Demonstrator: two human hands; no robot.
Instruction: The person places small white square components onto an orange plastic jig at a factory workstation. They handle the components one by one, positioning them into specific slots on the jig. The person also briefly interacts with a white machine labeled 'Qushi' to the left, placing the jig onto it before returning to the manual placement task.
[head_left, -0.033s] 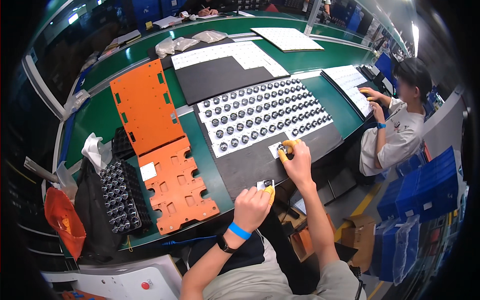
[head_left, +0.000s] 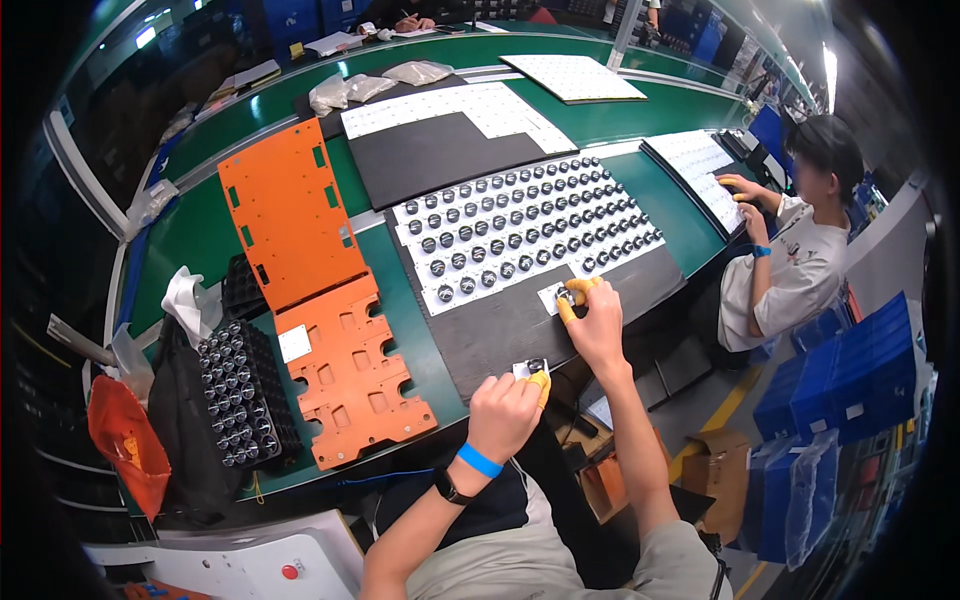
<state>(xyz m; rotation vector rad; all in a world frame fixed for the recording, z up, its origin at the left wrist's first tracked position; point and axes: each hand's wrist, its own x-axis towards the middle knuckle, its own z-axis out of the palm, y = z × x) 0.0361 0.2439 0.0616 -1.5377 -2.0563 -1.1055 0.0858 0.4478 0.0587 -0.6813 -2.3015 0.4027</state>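
My left hand point(head_left: 507, 408) is closed, with yellow finger covers, at the near edge of a black foam board point(head_left: 490, 338). Its fingertips pinch a small white plate point(head_left: 521, 369) with a black round part point(head_left: 537, 365) on top. Farther right, my right hand point(head_left: 600, 322), also in yellow finger covers, pinches a dark shiny round part point(head_left: 566, 296) over another small white plate point(head_left: 548, 297) lying on the foam. My fingers partly hide both round parts. Beyond them, rows of white plates carrying black round parts point(head_left: 515, 240) cover the far portion of the board.
Orange panels point(head_left: 285, 210) lie left of the foam board, beside a black tray of shiny round parts point(head_left: 240, 400). Behind sits another black board with white plates point(head_left: 430, 150). A co-worker point(head_left: 800, 240) handles a similar board at the right. Blue bins point(head_left: 850, 380) stand at the lower right.
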